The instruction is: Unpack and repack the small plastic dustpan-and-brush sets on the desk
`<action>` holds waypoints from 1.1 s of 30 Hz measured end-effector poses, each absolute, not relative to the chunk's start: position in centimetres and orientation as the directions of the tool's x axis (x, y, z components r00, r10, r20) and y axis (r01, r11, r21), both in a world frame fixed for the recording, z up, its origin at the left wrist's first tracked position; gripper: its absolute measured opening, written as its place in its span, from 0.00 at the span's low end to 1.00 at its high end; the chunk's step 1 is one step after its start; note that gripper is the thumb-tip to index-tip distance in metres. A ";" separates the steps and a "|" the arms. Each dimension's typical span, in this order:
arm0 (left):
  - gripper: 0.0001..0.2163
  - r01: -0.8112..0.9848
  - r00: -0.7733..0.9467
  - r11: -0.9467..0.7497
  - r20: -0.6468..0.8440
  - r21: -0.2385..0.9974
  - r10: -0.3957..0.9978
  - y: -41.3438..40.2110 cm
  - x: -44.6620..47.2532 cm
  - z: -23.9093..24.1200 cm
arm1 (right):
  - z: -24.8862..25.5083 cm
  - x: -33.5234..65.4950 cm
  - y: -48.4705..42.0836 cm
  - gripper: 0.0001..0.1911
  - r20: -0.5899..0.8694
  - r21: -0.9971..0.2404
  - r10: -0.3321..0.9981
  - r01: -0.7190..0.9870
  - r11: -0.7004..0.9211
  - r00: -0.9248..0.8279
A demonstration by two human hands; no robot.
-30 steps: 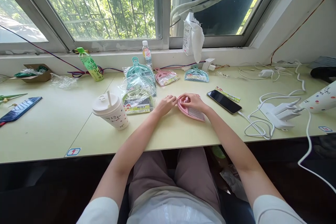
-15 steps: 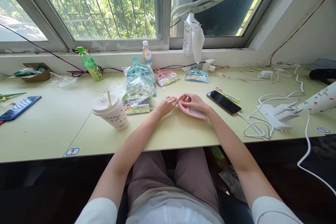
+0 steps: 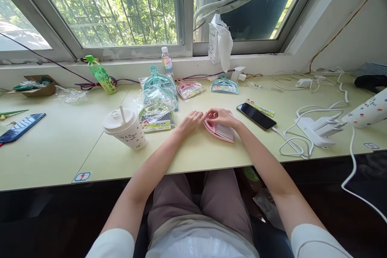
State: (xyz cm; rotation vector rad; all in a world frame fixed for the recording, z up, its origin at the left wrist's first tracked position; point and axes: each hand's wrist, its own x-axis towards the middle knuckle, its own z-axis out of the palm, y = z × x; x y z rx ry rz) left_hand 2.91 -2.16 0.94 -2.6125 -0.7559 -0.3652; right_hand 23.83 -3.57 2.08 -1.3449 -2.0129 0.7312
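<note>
A small pink hand brush [image 3: 222,133] with pale bristles lies tilted on the table in front of me. Whether a dustpan sits under it, I cannot tell. My right hand [image 3: 220,117] grips its upper part from above, thumb and fingers closed round it. At the handle end, my left hand [image 3: 192,121] has its fingers pressed together, almost touching the right fingertips. Those fingers hide the handle and whatever they pinch. Beyond the left hand are a bagged green dustpan set [image 3: 157,123], a teal one [image 3: 160,78] and a bagged pink one [image 3: 190,88].
A lidded cup with a straw [image 3: 125,127] stands left of my left forearm. To the right lie a phone [image 3: 256,116], a yellow card strip [image 3: 260,107] and a power strip [image 3: 314,131] with white cables. Farther back are a blue dustpan set [image 3: 224,85] and bottles [image 3: 101,74].
The pink brush has turned slightly, its bristled end shifting a little left and toward me. My right hand has bent more over it. The left hand stays close beside it.
</note>
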 end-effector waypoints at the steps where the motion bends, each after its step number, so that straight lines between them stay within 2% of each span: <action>1: 0.18 0.551 0.820 -0.779 0.366 -0.300 0.440 -2.2 2.9 1.0 | 1.9 23.8 -3.5 0.13 0.179 -0.728 0.935 0.599 0.334 -0.305; 11: 0.19 0.568 0.819 -0.774 0.281 -0.279 0.500 -1.8 3.4 0.4 | 1.6 23.9 -3.3 0.14 0.201 -0.671 0.925 0.642 0.370 -0.324; 16: 0.18 0.585 0.802 -0.770 0.320 -0.254 0.504 -1.9 3.8 0.0 | 1.3 24.2 -3.0 0.14 0.206 -0.677 0.921 0.631 0.379 -0.332; 22: 0.18 0.563 0.823 -0.765 0.295 -0.312 0.485 -1.7 3.3 0.0 | 0.8 24.2 -2.6 0.14 0.204 -0.688 0.927 0.628 0.364 -0.313; 27: 0.18 0.578 0.812 -0.758 0.303 -0.303 0.498 -1.9 3.3 -0.1 | 0.9 23.9 -2.9 0.16 0.205 -0.701 0.932 0.620 0.354 -0.300; 33: 0.17 0.578 0.816 -0.727 0.295 -0.370 0.498 -2.4 3.4 0.1 | 1.1 23.7 -3.3 0.18 0.187 -0.742 0.942 0.588 0.322 -0.280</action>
